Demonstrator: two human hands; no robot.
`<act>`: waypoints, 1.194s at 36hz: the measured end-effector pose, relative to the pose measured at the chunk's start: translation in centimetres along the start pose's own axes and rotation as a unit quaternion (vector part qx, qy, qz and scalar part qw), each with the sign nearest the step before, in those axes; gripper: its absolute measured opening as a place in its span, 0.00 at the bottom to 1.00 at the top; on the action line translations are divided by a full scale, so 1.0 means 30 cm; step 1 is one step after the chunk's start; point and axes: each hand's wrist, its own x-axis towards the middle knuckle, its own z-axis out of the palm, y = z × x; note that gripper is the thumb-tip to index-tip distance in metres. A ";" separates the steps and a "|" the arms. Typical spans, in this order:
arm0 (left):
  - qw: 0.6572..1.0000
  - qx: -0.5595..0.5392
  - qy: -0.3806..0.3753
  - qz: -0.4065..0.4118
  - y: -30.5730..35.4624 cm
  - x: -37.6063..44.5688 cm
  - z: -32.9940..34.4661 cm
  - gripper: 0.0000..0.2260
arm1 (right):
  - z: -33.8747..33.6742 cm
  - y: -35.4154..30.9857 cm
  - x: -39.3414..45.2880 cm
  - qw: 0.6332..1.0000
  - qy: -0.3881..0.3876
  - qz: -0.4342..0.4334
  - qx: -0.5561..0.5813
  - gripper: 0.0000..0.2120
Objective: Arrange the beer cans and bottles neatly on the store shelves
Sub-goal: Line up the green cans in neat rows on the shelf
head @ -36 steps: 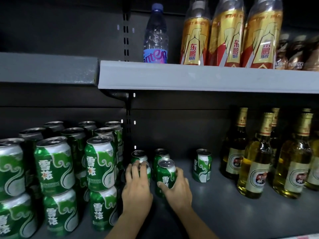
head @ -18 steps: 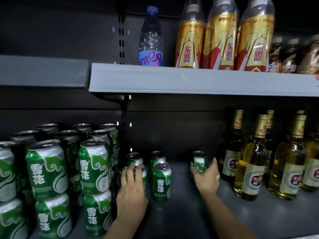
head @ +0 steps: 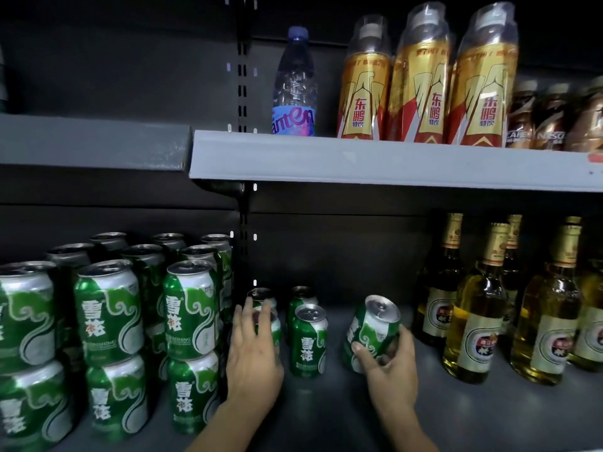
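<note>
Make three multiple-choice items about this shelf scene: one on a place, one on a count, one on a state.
1. Where does the water bottle stand?
A. On the upper shelf, left of the gold bottles
B. Among the beer bottles
C. On top of the stacked cans

2. How many gold bottles stand in front on the upper shelf?
A. One
B. Three
C. Six

3. How is the can in the right hand?
A. Upright on the shelf
C. Crushed flat
B. Tilted, gripped by the fingers

Answers: 1 A, it stands beside them above the grey shelf edge; 2 B, three wrapped gold bottles show side by side; 3 B, its top leans to the right while the fingers curl round its body.
</note>
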 end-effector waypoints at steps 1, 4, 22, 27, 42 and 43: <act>0.999 -0.022 0.036 0.021 0.011 -0.009 -0.002 0.32 | 0.003 -0.012 -0.029 1.000 -0.024 0.001 0.010 0.33; 0.975 -0.146 0.143 0.085 0.058 -0.081 -0.028 0.25 | 0.020 -0.036 -0.114 0.993 -0.114 -0.005 0.019 0.36; 0.963 -0.249 0.064 -0.082 -0.038 -0.240 -0.040 0.37 | 0.232 -0.069 -0.251 0.942 -0.331 -0.038 0.036 0.32; 0.952 -0.275 0.038 -0.131 -0.052 -0.239 -0.022 0.42 | 0.239 -0.050 -0.254 0.938 -0.344 -0.046 -0.007 0.35; 0.969 -0.216 0.043 -0.112 -0.049 -0.251 -0.019 0.35 | 0.239 -0.033 -0.231 0.931 -0.359 -0.051 -0.039 0.31; 0.970 -0.215 0.049 -0.108 -0.043 -0.252 -0.019 0.36 | 0.237 -0.045 -0.234 0.935 -0.345 -0.061 -0.058 0.30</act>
